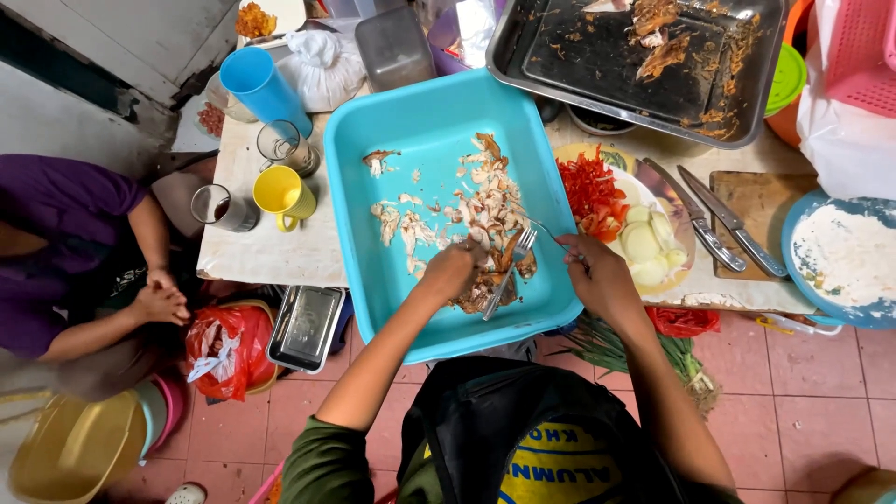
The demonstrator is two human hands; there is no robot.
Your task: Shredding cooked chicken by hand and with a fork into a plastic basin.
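A turquoise plastic tray [373, 177] lies on the table in front of me, with shredded cooked chicken [490, 219] scattered over its floor. My left hand [452, 271] presses down on a chunk of chicken near the tray's front edge, and a fork [509, 271] stands against that chunk. My right hand [597, 275] hovers at the tray's right rim, gripping a second fork [546, 229] whose tines point into the meat.
A plate [679, 210] of chopped red pepper and pale slices sits right of the tray, then two knives [719, 219] by a wooden board [770, 201]. A greasy metal roasting pan [644, 70] lies behind. Cups [280, 191] stand left. A person in purple [65, 252] sits at left.
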